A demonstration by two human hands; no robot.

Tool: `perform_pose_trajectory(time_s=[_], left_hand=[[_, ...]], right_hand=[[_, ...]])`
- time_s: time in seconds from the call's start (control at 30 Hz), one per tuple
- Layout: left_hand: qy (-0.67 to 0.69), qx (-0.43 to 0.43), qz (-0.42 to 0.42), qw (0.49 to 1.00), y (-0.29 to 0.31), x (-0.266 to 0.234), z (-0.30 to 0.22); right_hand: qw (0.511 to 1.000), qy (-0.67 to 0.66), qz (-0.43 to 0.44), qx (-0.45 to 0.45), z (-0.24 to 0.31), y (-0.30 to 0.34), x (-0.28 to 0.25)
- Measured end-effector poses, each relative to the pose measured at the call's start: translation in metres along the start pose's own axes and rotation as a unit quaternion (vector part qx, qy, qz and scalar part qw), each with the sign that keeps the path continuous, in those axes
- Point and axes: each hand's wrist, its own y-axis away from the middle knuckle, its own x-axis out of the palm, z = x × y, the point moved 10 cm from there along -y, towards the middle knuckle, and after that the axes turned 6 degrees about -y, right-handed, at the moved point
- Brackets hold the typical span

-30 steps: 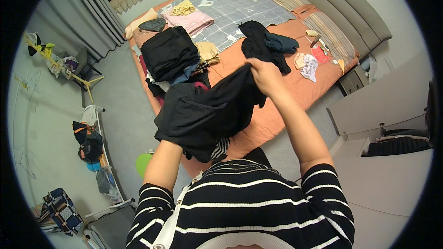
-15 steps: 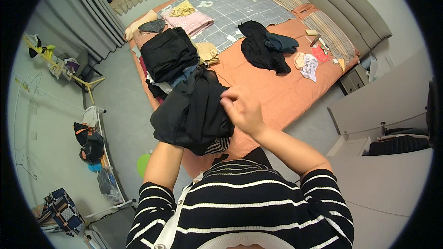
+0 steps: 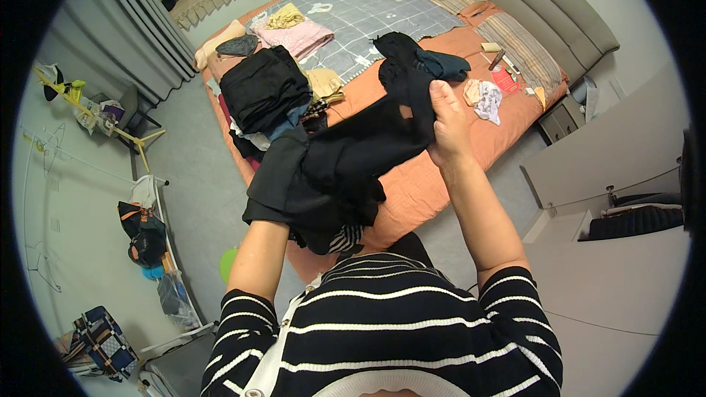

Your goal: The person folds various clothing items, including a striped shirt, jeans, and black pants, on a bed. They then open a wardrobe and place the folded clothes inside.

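Observation:
A black garment [image 3: 346, 154], its kind unclear, stretches between my two arms above the near side of the bed. My right hand [image 3: 448, 123] grips one end of it, thumb up, and pulls that end out to the right. My left forearm [image 3: 257, 261] runs up under the cloth, so the hand and its fingers are hidden inside or beneath it. Just beyond lies a pile of folded black clothes [image 3: 266, 88] on other clothing. Black-and-white striped cloth [image 3: 346, 239] shows below the garment, near my waist.
On the orange bed sheet [image 3: 419, 198] lie a dark heap of clothes [image 3: 441, 65], a white patterned cloth [image 3: 487, 101] and a folded pink blanket [image 3: 305, 35]. A white rack with caps [image 3: 147, 246] stands left. An open cabinet [image 3: 632, 224] is at the right.
My right hand has moved up and to the right and now grips the black garment's end. The garment, bunched before, is drawn out long between my arms.

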Motion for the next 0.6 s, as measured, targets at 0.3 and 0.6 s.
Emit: perform_pose_trajectory(time_s=[0.3,0.6], left_hand=[[-0.034,0.027,-0.019,0.999,-0.01,0.015,-0.017],[-0.149,0.011,-0.081,0.985,0.007,-0.012,-0.011]], right_hand=[[0.963,0.215,0.162,0.021,-0.065,0.019,0.114],[0.832,0.281,0.472,0.077,-0.105,0.091,0.15]])
